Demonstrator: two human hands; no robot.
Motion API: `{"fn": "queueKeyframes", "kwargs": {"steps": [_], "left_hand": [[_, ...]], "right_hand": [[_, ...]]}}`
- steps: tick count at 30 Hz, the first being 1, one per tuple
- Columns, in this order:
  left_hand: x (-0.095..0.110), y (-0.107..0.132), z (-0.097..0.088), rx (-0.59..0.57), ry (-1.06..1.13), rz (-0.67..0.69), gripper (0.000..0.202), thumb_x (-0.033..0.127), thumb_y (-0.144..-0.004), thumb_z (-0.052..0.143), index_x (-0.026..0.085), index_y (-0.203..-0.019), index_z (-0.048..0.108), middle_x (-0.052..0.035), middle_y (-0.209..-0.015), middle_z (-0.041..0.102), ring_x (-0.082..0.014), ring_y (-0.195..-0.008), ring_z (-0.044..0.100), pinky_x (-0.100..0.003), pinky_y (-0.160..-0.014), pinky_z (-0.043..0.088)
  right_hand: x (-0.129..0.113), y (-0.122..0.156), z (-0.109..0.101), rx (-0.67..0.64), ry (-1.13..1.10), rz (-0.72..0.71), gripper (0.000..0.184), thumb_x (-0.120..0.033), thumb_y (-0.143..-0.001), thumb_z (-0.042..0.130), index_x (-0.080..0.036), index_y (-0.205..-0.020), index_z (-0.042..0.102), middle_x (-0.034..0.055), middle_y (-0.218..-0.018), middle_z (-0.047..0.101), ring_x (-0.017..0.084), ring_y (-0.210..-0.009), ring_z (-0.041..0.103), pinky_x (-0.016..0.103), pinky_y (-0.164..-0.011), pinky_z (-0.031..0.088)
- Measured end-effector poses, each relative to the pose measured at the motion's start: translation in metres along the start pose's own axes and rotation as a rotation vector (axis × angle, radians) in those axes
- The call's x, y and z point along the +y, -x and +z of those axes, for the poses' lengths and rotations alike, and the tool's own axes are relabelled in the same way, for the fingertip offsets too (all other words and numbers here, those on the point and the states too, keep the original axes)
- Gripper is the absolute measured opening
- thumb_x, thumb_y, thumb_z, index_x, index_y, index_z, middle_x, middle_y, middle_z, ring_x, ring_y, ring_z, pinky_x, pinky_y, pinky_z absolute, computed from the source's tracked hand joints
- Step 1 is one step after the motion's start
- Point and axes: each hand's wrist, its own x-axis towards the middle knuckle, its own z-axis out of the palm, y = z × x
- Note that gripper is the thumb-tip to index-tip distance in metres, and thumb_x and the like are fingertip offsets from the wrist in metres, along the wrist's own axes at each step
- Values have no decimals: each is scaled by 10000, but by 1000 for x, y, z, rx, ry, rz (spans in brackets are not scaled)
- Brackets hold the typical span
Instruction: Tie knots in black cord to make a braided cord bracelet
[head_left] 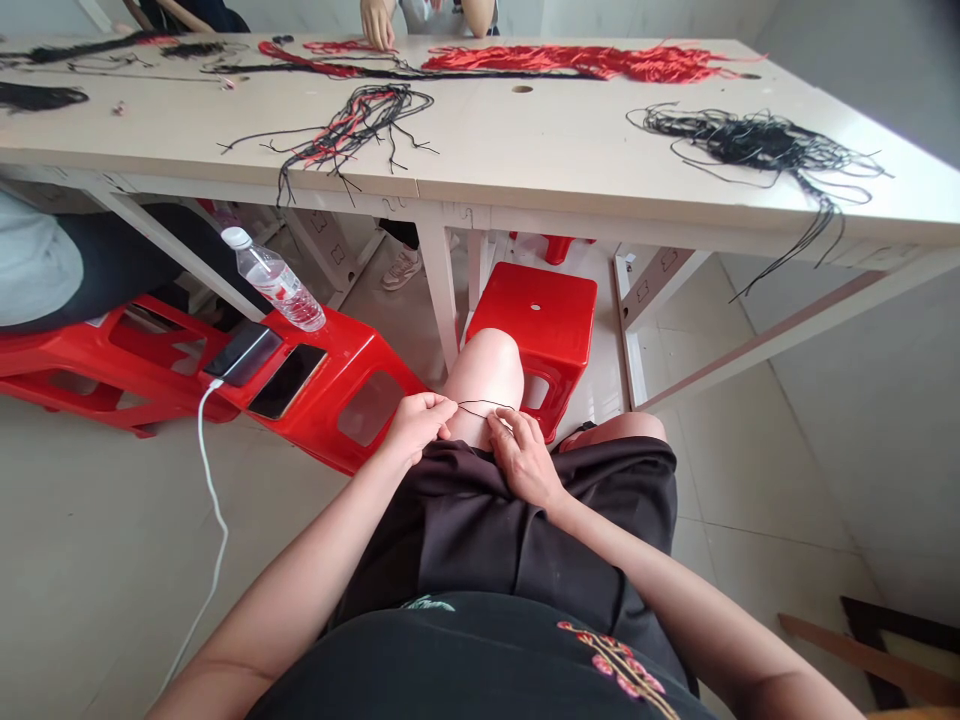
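My left hand (415, 425) and my right hand (521, 457) rest on my lap above my knee, both pinched on a thin black cord (480, 405) stretched between them. The cord arcs slightly over my bare thigh. My fingers are curled closed on its ends. I sit in black shorts facing a long beige table (480, 150).
On the table lie a black cord bundle (757, 145), a mixed red and black bundle (352, 120) and red cords (585, 62). A red stool (541, 320) stands under it. A toppled red stool (322, 385) holds a water bottle (276, 282) and two phones (262, 365). Another person's hand (377, 22) works at the far edge.
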Motion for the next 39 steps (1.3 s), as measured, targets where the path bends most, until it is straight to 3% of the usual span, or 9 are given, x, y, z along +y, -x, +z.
{"fn": "queueKeyframes", "kwargs": {"steps": [6, 11, 13, 17, 20, 26, 33, 39], "left_hand": [[2, 1, 0, -5, 4, 1, 129, 263, -661, 601, 153, -607, 560, 38, -361, 483, -72, -359, 430, -167, -384, 291], [2, 2, 0, 2, 14, 7, 131, 267, -660, 607, 152, -616, 563, 38, -364, 487, -72, -349, 431, -168, -382, 296], [1, 3, 1, 1, 16, 12, 131, 268, -657, 613, 152, -619, 568, 36, -367, 492, -74, -350, 434, -168, -385, 304], [1, 1, 0, 1, 29, 15, 138, 274, -655, 620, 152, -616, 567, 38, -368, 490, -71, -350, 429, -172, -390, 320], [1, -1, 0, -8, 38, 16, 140, 275, -657, 620, 152, -616, 566, 39, -367, 484, -70, -352, 425, -170, -386, 313], [0, -1, 1, -18, 35, 36, 141, 270, -664, 613, 151, -604, 567, 37, -368, 489, -70, -361, 431, -174, -398, 327], [2, -1, 6, -30, 48, 39, 87, 216, -649, 603, 139, -612, 585, -5, -491, 611, -67, -389, 473, -179, -408, 346], [2, -1, 7, -46, 58, 42, 88, 208, -646, 599, 140, -593, 584, 1, -470, 600, -60, -366, 459, -172, -388, 321]], "right_hand": [[2, 2, 4, -13, 28, -24, 401, -169, -935, 329, -70, -1288, 492, 188, -1292, 501, 267, -1215, 426, 452, -990, 423], [1, 0, 6, 60, -8, -15, 461, -125, -922, 325, -100, -1379, 372, 186, -1311, 498, 245, -1304, 353, 446, -1028, 396], [-2, -4, 9, 83, -30, -40, 518, -154, -923, 344, -98, -1430, 257, 193, -1387, 415, 248, -1373, 236, 461, -1066, 346], [-8, -13, 19, -2, -80, 38, 745, -383, -918, 396, -78, -1462, -11, 202, -1521, 75, 292, -1410, -17, 540, -1095, 237], [-8, -15, 26, -70, -98, 106, 811, -458, -912, 371, -68, -1450, -94, 193, -1521, -88, 301, -1398, -98, 548, -1102, 188], [-9, -19, 19, -102, -68, 144, 837, -497, -902, 345, -90, -1440, -151, 184, -1517, -125, 307, -1393, -118, 564, -1100, 144], [-19, -42, 23, -91, -18, 247, 820, -527, -892, 346, -42, -1454, -2, 209, -1521, -3, 288, -1405, -84, 557, -1101, 105], [-17, -39, 31, -78, -15, 266, 796, -551, -897, 300, -42, -1454, 46, 214, -1520, 27, 286, -1406, -77, 554, -1100, 91]]}}
